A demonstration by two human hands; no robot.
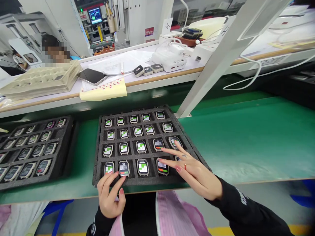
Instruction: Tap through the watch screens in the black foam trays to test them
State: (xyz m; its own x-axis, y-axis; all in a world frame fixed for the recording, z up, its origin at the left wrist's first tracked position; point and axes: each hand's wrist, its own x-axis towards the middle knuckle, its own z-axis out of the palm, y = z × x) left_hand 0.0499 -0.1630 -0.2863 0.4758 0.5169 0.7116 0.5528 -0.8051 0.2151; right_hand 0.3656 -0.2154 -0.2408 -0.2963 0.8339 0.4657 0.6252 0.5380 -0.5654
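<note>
A dark grey foam tray lies on the green bench in front of me, its pockets filled with lit smartwatch cases without straps. My left hand is at the tray's near left edge, fingers apart, with fingertips at the lower edge of a smartwatch showing text and a red-green bar. Over the right side, my right hand spreads its fingers, holding nothing. Its fingertips are at a smartwatch, a near-row smartwatch and a right-hand smartwatch. Most other screens show green and white blocks. My right hand partly hides one more watch.
A second foam tray of watches stands at left. On the shelf lie a phone, a pulp tray, several small watch cases and a white charger. A slanted white post rises behind the tray. Another person sits beyond the shelf.
</note>
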